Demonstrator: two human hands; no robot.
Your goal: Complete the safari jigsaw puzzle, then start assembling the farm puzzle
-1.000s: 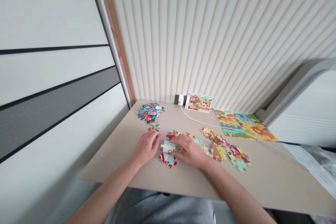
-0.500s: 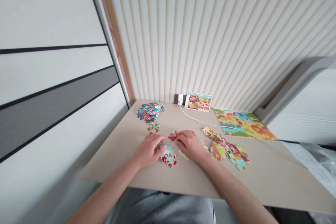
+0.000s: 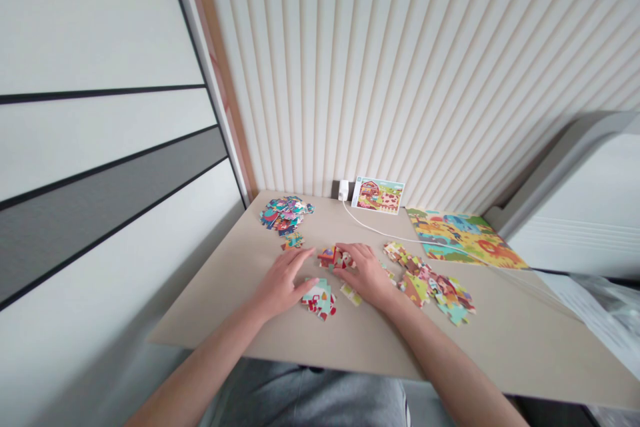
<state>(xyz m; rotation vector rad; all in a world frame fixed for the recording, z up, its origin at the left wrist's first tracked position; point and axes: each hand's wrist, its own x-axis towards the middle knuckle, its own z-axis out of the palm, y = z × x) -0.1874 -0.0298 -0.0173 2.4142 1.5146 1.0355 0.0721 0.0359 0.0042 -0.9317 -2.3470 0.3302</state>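
Note:
My left hand (image 3: pixel 284 281) rests low over the table with its fingers stretched out and thumb apart, holding nothing. Its thumb reaches the edge of a small pile of pale green and red puzzle pieces (image 3: pixel 323 296). My right hand (image 3: pixel 369 275) curves its fingers and thumb around a red and white puzzle piece (image 3: pixel 346 259), partly hidden by the hand. Against that piece, on its left, lies a red puzzle piece (image 3: pixel 327 256) with a purple spot; whether the two are locked together I cannot tell. Below the right hand is a pale yellow piece (image 3: pixel 351 294).
A heap of blue and purple pieces (image 3: pixel 285 213) lies at the back left, an orange-teal piece (image 3: pixel 293 241) before it. More loose pieces (image 3: pixel 430 283) spread at right. A farm picture card (image 3: pixel 379 195) leans on the wall by a charger (image 3: pixel 343 189); its cable crosses an animal picture board (image 3: pixel 465 237).
My left fingers have straightened and moved slightly up. The right fingers have lifted and opened a little, so more of the red and white piece shows. The red piece has shifted slightly left.

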